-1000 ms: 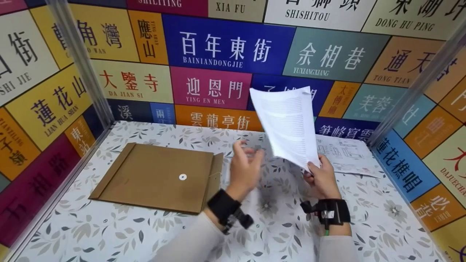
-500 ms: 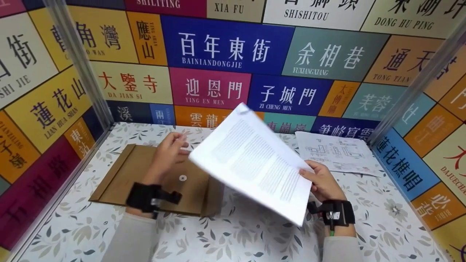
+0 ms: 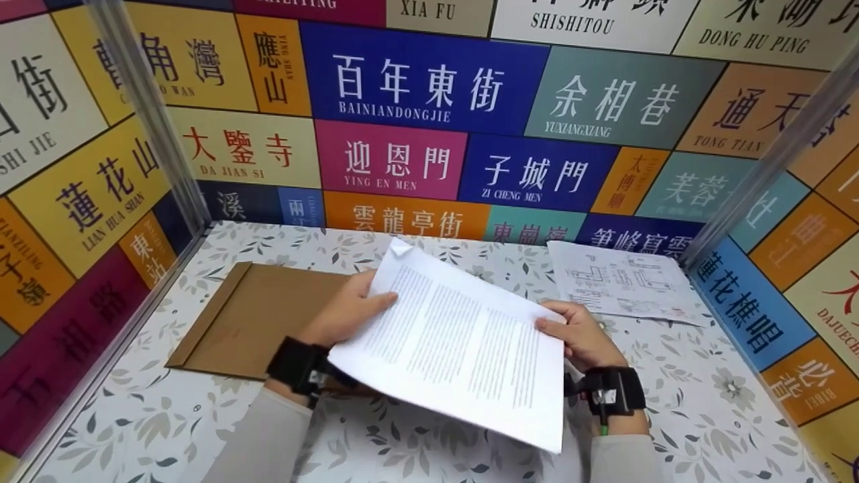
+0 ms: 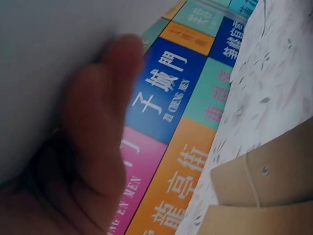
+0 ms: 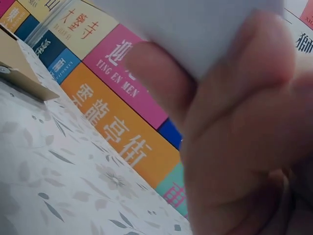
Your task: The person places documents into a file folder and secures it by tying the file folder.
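Note:
A white stack of printed paper [image 3: 456, 335] is held tilted above the table, its text side facing up toward the head camera. My left hand [image 3: 352, 305] grips its left edge, thumb on top and the other fingers hidden beneath. At the opposite edge my right hand [image 3: 580, 332] pinches the paper, thumb on the printed side. The upper left corner of the top sheet is folded over. In the left wrist view the paper [image 4: 44, 63] fills the upper left, with the left hand [image 4: 98, 127] against it. The right wrist view shows the right hand [image 5: 234, 122] curled at the paper's edge.
A brown file folder [image 3: 262, 315] lies at the left on the flower-patterned tabletop [image 3: 154, 416], partly covered by the left arm and the paper. Another printed sheet with line drawings [image 3: 624, 282] lies at the back right. Colourful sign-covered walls [image 3: 416, 80] enclose the table.
The paper stack has turned from nearly upright to lying broad in front of me. My left hand has moved left over the folder, then onto the paper's left edge and taken hold of it.

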The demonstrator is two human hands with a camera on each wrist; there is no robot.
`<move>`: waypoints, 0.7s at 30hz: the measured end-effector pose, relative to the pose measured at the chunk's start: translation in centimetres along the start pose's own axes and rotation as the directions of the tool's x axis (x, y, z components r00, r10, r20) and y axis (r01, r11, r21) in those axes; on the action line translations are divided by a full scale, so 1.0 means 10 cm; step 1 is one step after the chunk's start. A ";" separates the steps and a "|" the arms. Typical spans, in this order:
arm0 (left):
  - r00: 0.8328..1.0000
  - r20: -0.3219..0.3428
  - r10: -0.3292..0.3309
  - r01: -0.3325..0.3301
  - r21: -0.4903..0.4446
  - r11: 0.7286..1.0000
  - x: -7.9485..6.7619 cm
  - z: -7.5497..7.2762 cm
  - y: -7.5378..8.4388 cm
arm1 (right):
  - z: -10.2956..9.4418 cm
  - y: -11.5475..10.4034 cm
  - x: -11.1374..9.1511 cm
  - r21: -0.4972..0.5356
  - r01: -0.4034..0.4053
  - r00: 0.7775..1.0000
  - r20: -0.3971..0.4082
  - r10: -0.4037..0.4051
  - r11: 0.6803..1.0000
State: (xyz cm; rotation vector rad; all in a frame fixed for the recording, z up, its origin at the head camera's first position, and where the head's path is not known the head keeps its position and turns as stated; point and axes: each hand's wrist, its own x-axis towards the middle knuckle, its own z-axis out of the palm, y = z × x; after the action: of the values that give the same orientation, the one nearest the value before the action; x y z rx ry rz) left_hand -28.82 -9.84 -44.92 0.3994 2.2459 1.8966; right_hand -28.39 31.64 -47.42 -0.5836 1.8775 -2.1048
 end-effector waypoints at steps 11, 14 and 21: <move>0.988 -0.147 0.045 -0.070 -0.168 0.983 0.01 0.13 0.02 | 0.07 -0.05 0.04 0.018 -0.127 0.938 -0.322 0.126 0.992; 0.975 -0.208 0.076 -0.116 -0.191 0.975 0.02 0.17 0.03 | 0.13 -0.05 0.07 -0.025 -0.176 0.937 -0.312 0.159 0.984; 0.960 -0.272 0.070 -0.123 -0.181 0.976 0.07 0.20 0.00 | 0.28 -0.02 0.17 -0.165 -0.110 0.935 -0.352 0.046 0.980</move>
State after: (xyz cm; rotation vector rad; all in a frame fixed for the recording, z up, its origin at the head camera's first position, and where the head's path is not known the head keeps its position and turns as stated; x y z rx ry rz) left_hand -28.84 -7.74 -45.21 0.2424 2.1986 2.3217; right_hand -28.61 28.38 -46.80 -0.1715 2.2593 -2.1054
